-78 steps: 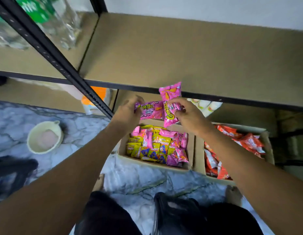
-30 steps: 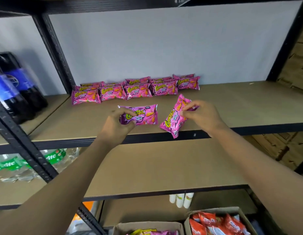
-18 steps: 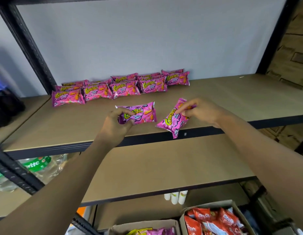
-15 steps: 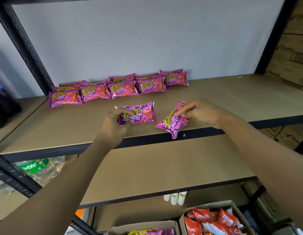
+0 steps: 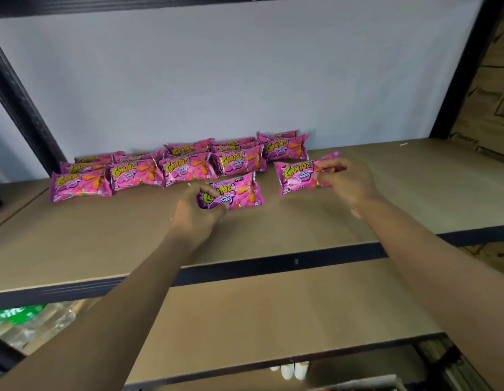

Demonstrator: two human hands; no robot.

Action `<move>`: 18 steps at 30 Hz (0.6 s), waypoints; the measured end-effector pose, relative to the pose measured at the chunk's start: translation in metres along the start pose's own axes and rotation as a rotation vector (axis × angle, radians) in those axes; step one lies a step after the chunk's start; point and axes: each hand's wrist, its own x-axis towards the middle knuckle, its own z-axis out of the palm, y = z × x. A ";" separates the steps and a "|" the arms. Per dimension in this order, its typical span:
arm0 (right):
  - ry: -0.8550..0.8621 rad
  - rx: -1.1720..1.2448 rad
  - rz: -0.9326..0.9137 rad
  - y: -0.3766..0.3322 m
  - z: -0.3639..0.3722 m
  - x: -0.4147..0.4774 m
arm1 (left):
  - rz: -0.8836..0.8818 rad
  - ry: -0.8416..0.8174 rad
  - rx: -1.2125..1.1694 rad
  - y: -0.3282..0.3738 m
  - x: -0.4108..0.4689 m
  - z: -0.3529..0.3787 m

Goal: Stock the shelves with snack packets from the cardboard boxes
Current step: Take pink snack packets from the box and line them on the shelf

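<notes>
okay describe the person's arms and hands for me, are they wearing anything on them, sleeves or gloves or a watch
Both forearms are bare as far as the view shows: no sleeves reach into frame. The left hand and right hand wear no gloves, and no watch, bracelet or ring is visible on either.

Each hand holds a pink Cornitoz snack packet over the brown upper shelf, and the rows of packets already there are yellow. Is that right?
Not quite: the head view shows the stocked rows of packets are pink, not yellow. The rest holds: the left hand and right hand each hold a pink Cornitoz snack packet over the brown upper shelf.
</notes>
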 end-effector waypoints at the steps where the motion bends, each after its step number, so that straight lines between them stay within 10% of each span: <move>1: 0.028 0.005 -0.021 0.002 0.003 0.010 | -0.004 0.001 -0.006 0.000 0.006 0.005; 18: 0.032 -0.095 -0.071 0.040 0.057 0.117 | -0.020 0.002 -0.055 -0.014 0.043 0.029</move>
